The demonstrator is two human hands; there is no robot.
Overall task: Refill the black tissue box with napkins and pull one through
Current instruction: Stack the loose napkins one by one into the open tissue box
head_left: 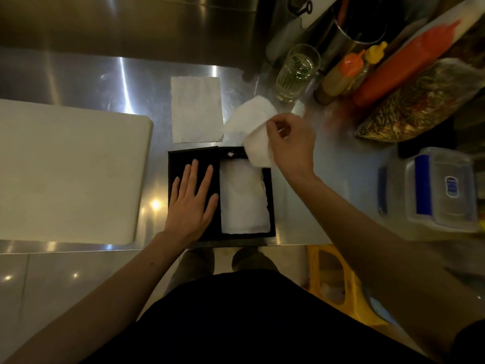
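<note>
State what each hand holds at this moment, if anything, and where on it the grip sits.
The right hand pinches a white napkin at its near right edge. The left hand holds nothing; it presses flat on the black tissue box.

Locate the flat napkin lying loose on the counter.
In the head view, the flat napkin lies on the steel counter just beyond the black tissue box, left of the napkin held in the right hand.

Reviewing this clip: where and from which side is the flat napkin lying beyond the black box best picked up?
Pinch the flat napkin at its near right corner, from the right hand side. It lies flush on the steel counter, so only an edge or corner lifts.
</note>
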